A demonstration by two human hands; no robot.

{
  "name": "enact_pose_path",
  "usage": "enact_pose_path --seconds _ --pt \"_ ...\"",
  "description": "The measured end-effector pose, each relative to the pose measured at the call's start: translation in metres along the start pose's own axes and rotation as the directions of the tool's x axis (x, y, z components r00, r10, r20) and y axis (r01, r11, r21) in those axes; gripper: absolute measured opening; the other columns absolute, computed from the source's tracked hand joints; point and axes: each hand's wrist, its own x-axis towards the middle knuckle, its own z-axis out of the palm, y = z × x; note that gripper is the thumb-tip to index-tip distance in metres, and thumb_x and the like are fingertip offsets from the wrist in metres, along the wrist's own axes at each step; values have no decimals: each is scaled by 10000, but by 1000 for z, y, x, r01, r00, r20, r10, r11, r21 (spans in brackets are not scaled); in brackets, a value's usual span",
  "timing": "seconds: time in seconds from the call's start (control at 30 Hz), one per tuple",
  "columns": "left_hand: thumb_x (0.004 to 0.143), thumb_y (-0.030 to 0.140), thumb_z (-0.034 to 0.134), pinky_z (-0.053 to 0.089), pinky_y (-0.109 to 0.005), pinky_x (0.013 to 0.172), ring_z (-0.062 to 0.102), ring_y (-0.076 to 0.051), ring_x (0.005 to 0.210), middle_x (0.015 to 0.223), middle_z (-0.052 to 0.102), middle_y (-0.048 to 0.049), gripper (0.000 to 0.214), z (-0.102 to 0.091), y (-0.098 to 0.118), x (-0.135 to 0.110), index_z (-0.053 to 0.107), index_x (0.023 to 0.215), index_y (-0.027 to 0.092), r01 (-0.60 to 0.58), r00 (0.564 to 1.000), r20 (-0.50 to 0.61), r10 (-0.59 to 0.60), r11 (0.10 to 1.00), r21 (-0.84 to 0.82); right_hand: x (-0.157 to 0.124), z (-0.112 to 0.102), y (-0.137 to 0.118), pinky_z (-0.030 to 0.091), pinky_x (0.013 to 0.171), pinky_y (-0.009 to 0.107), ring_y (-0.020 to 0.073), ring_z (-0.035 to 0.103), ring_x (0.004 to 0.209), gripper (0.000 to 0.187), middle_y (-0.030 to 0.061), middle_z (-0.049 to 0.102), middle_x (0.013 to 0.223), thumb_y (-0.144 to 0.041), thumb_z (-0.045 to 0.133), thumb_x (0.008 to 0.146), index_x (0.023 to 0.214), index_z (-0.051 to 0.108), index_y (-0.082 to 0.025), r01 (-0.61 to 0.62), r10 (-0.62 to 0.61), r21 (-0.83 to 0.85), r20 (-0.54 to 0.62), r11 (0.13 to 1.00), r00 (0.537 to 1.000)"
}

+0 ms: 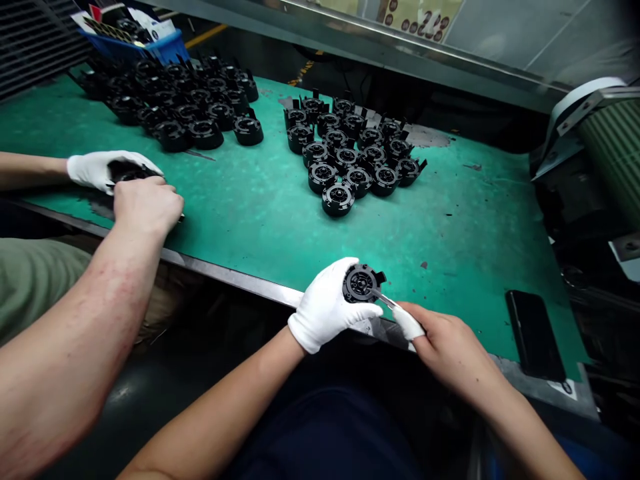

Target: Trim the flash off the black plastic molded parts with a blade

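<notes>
Gloved in white, my left hand is closed round a round black plastic part, holding it at the table's front edge with its ringed face up. My right hand, bare except for a white cover on a finger or thumb, grips a slim metal tool, perhaps a blade or tweezers; its exact kind is unclear. The tool's tip touches the face of the black part near its lower right rim. Farther back on the green table stands a group of similar black parts, several with upright tabs.
At the left, a co-worker's gloved hand and bare hand work on another black part. More black parts crowd the back left, before a blue bin. A black phone lies at the right; machinery stands beyond.
</notes>
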Motion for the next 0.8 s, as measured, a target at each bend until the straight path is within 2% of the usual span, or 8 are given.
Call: enact_pose_path --seconds 0.13,0.23,0.3,0.4,0.57,0.63,0.8 --pt "636 589 856 509 -469 1049 635 -305 1181 1269 631 -116 828 6 3 -2 505 1286 215 -5 998 -68 2 999 -48 -2 9 0 567 720 378 290 734 948 443 24 754 1145 -179 447 914 1305 626 -286 -27 22 -55 -86 998 996" --pt "631 554 873 537 -451 999 663 -289 1105 1196 654 -93 752 8 6 -1 535 1218 228 3 998 -66 -8 998 -68 -4 21 -5 576 798 393 289 721 1008 487 62 730 1210 -121 428 889 1329 608 -228 11 -13 -19 -94 1000 996" --pt "610 550 886 535 -453 1000 662 -288 1095 1187 653 -86 771 9 7 0 533 1216 231 16 998 -66 -21 998 -67 -6 27 -8 578 811 381 278 725 994 481 76 743 1174 -111 427 887 1320 612 -209 45 -43 28 -85 999 995" --pt "601 544 893 531 -461 1005 661 -287 1090 1195 645 -84 791 8 9 -1 524 1227 231 27 997 -67 -32 997 -77 -8 28 -8 581 798 365 264 732 965 438 73 758 1124 -144 433 919 1304 628 -221 84 -77 119 -63 989 995" --pt "667 505 863 540 -496 979 670 -301 1056 1145 657 -97 679 7 13 -6 551 1204 229 50 993 -108 -57 996 -68 -3 16 3 541 928 339 224 660 1145 402 52 697 1264 -244 434 980 1335 621 -278 101 -73 310 -100 945 992" --pt "665 491 866 538 -507 981 662 -313 1080 1145 657 -99 673 8 14 -7 557 1203 231 42 989 -139 -49 998 -55 2 14 8 543 878 338 220 671 1078 404 48 710 1194 -247 433 978 1330 626 -297 93 -66 290 -101 953 993" --pt "664 510 859 554 -503 948 671 -315 1052 1113 668 -95 660 9 15 -3 567 1188 233 36 989 -145 -40 999 -34 14 17 12 493 785 348 230 643 921 388 44 697 965 -244 454 973 1310 644 -285 71 -58 94 -139 993 989"
